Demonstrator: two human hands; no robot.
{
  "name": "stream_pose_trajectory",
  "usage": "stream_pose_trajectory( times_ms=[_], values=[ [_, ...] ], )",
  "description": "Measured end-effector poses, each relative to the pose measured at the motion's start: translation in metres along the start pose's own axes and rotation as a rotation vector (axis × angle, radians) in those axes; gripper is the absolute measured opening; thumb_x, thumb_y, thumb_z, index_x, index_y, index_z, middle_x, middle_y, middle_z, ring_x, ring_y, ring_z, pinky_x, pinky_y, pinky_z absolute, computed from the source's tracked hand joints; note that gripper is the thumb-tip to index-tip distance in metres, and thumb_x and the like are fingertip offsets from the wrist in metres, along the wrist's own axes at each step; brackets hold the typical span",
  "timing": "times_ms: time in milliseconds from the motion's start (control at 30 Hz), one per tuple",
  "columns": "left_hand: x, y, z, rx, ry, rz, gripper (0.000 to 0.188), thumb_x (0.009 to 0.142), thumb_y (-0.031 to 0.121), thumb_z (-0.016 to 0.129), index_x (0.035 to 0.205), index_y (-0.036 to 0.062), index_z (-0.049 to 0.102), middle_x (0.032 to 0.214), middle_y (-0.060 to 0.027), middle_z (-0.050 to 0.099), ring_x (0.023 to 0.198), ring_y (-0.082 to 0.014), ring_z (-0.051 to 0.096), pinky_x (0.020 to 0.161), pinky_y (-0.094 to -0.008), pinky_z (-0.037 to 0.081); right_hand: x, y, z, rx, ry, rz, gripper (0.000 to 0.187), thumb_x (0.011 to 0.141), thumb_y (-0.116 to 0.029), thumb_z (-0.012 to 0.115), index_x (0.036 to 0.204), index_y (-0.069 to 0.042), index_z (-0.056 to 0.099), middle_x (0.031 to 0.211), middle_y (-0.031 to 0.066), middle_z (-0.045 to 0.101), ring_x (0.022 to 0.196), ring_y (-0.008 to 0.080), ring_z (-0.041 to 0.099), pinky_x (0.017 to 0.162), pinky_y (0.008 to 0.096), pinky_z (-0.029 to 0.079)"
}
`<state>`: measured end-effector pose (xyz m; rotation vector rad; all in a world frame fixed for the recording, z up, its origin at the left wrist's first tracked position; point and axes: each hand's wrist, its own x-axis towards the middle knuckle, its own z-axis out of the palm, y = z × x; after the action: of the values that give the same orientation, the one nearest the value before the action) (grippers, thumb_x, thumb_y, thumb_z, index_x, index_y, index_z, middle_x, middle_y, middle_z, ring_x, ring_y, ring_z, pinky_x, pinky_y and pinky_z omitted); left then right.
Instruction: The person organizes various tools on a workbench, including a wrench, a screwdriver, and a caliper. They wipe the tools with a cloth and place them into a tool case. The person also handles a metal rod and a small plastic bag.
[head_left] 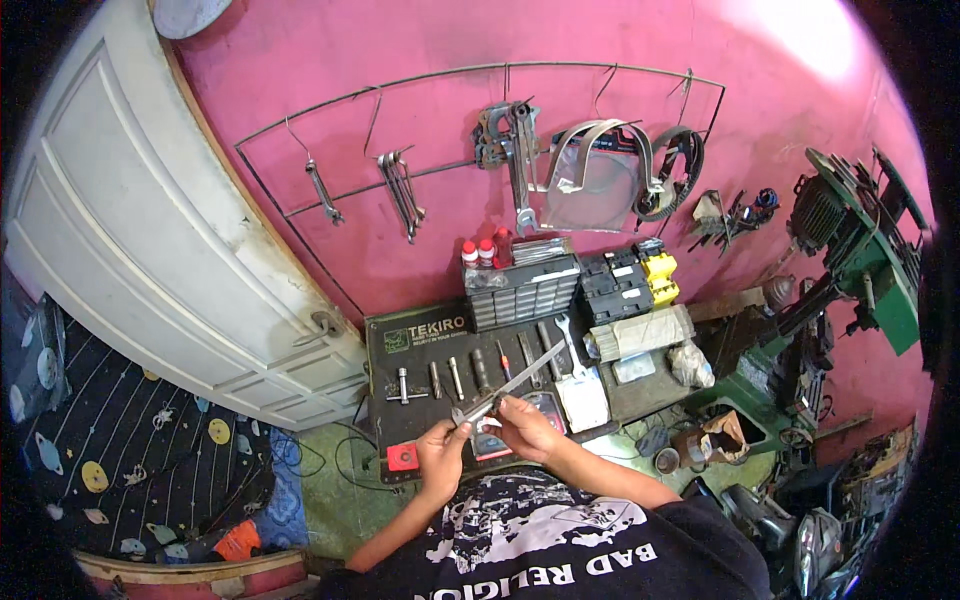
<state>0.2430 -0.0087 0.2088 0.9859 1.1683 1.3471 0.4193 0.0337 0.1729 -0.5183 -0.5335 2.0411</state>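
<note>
My left hand [441, 455] and my right hand [530, 430] are both closed on a silver metal caliper [534, 370], held above the near edge of a dark work mat [420, 365]. Its jaw end is at my left fingers. My right fingers pinch it near the middle, and its long flat beam slants away to the upper right. A flat case with a red edge [548, 405] lies under my hands, partly hidden. Beyond it, a T-handle wrench [404, 388], several metal rods or sockets [455, 376] and a thin screwdriver [503, 358] lie spread out.
A small-drawer cabinet [524, 298] and black-and-yellow bins [622, 283] stand at the back. Wrenches [401, 190] and belts [672, 172] hang on a wall rack. Left is a white door [160, 230]; right, a green machine [868, 275]. A red box [403, 457] sits at the front-left corner.
</note>
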Motion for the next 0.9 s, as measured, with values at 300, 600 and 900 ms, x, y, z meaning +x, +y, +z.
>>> stream_pose_trajectory(
  times_ms=[300, 600, 900],
  values=[
    [0.0, 0.0, 0.034, 0.531, 0.004, 0.287, 0.016, 0.089, 0.012, 0.072, 0.097, -0.0012, 0.072, 0.086, -0.0143, 0.069, 0.085, -0.0276, 0.063, 0.078, -0.0372, 0.048, -0.007, -0.023, -0.031, -0.01, 0.106, 0.039, 0.025, 0.102, -0.022, 0.059, 0.116, -0.002, 0.065, 0.118, 0.0093, 0.068, 0.11, 0.0226, 0.061, 0.099, 0.0435, 0.047],
    [-0.008, 0.0, 0.075, 0.6, 0.028, 0.251, 0.015, 0.086, 0.011, 0.074, 0.095, -0.0009, 0.074, 0.081, -0.0148, 0.066, 0.081, -0.0291, 0.063, 0.071, -0.0384, 0.05, -0.014, -0.092, -0.055, 0.127, 0.284, 0.015, 0.025, 0.101, -0.019, 0.059, 0.115, 0.001, 0.065, 0.111, 0.0104, 0.069, 0.093, 0.0214, 0.063, 0.088, 0.0358, 0.051],
    [-0.016, -0.021, 0.117, 0.584, 0.101, 0.217, 0.017, 0.092, 0.017, 0.072, 0.094, 0.0001, 0.074, 0.076, -0.0115, 0.066, 0.074, -0.0206, 0.064, 0.07, -0.0361, 0.049, -0.032, -0.098, -0.084, -0.055, 0.125, 0.276, 0.04, 0.099, -0.027, 0.061, 0.134, -0.007, 0.058, 0.127, 0.0092, 0.063, 0.119, 0.0238, 0.056, 0.099, 0.0452, 0.046]
  ],
)
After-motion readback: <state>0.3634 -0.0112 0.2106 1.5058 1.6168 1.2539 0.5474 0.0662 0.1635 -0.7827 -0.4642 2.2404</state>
